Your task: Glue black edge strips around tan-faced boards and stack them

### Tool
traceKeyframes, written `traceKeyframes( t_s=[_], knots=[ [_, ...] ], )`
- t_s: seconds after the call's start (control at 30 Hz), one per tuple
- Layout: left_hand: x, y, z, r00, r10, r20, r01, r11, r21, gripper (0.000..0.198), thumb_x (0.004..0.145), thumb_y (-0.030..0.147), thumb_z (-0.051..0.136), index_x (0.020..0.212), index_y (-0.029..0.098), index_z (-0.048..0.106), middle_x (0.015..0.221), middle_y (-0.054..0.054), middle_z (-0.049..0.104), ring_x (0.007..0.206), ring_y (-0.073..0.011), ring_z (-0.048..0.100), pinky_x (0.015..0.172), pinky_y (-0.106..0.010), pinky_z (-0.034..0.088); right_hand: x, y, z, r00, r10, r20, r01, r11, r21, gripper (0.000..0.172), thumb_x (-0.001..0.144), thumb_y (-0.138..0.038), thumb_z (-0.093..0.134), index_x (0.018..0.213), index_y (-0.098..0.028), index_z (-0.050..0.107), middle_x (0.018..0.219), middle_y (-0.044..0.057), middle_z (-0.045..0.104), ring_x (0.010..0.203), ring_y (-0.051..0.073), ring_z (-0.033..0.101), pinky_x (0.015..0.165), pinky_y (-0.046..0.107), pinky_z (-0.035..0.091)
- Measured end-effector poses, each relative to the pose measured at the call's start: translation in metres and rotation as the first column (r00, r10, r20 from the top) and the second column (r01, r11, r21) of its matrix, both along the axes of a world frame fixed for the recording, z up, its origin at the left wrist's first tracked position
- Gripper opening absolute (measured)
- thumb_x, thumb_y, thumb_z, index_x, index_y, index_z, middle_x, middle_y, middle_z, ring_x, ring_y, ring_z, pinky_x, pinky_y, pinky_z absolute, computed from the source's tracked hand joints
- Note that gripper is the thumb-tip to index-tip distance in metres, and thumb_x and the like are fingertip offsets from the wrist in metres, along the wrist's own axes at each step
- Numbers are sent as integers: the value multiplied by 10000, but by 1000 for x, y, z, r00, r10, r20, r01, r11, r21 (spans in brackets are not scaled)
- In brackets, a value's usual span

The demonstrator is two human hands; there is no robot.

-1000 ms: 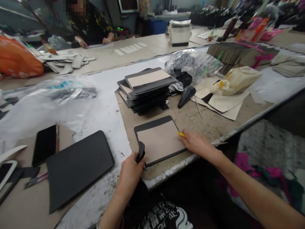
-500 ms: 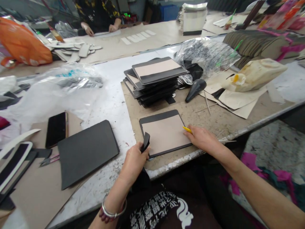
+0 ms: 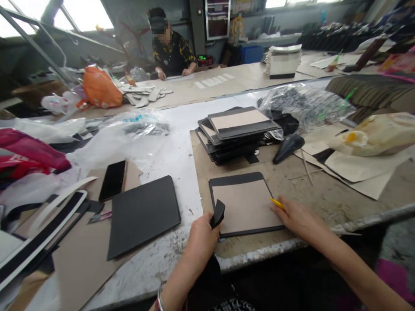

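A flat panel (image 3: 244, 205) with a beige face and black borders lies on the brown board before me. My left hand (image 3: 201, 236) is closed on a black strip (image 3: 219, 211) at the panel's near left corner; the strip's end curls up over the panel. At the right edge, my right hand (image 3: 296, 216) grips a thin yellow tool (image 3: 277, 204), its tip over the panel; I cannot tell what kind of tool. Beyond the panel stands a stack of similar beige and black panels (image 3: 241, 119). Left of my left hand lies a plain black panel (image 3: 144, 218).
A phone (image 3: 113, 180) and pink-handled snips (image 3: 100, 217) lie left. A dark cone-shaped object (image 3: 288, 147) and a yellowed plastic bottle (image 3: 379, 134) lie right. Clear plastic bags (image 3: 304, 101) sit behind. Across the table, a person (image 3: 173, 54) works near an orange bag (image 3: 102, 86).
The view has tilted up and shifted left, so the scene sits lower and farther right. Both hands keep their holds, and the panel stays in place on the board.
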State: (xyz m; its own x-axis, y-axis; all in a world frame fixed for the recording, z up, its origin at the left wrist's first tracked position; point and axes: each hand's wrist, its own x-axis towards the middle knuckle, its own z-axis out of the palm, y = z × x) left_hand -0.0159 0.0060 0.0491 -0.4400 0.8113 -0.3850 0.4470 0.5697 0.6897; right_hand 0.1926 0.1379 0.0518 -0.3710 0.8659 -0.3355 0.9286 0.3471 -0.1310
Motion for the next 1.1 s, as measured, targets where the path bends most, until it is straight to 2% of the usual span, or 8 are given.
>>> traceKeyframes(
  t_s=[0.23, 0.43, 0.77, 1.1],
  knots=[
    [0, 0, 1, 1000, -12, -22, 12, 1000, -19, 129, 777, 90, 522, 680, 175, 522, 529, 19, 538, 516, -135, 504, 547, -232, 330, 2, 2, -4, 1000, 10, 5, -10, 1000, -3, 302, 894, -350, 329, 974, -167, 555, 866, 130, 659, 879, 289, 620, 674, 327, 400],
    [-1, 1, 0, 996, -67, -53, 65, 997, -52, 95, 818, 128, 498, 740, 169, 535, 556, 15, 550, 525, -133, 510, 535, -224, 334, -2, -2, 7, 1000, 23, 13, -23, 1000, -7, 260, 902, -330, 341, 946, -174, 544, 889, 116, 662, 874, 269, 625, 668, 310, 396],
    [-4, 1, -2, 993, -100, -57, 98, 994, -42, 141, 815, 172, 504, 675, 185, 492, 524, 20, 545, 498, -129, 523, 525, -221, 348, -2, -2, 6, 999, 33, -24, -33, 999, -9, 242, 896, -324, 356, 944, -169, 535, 898, 114, 662, 894, 266, 618, 695, 307, 388],
    [-2, 1, 1, 993, -83, -83, 79, 996, -46, 140, 807, 197, 520, 671, 188, 489, 513, 24, 540, 495, -136, 526, 525, -231, 352, -4, -4, 10, 999, 32, 11, -32, 999, -2, 262, 895, -324, 345, 969, -163, 538, 919, 131, 656, 898, 277, 614, 693, 319, 395]
  ],
)
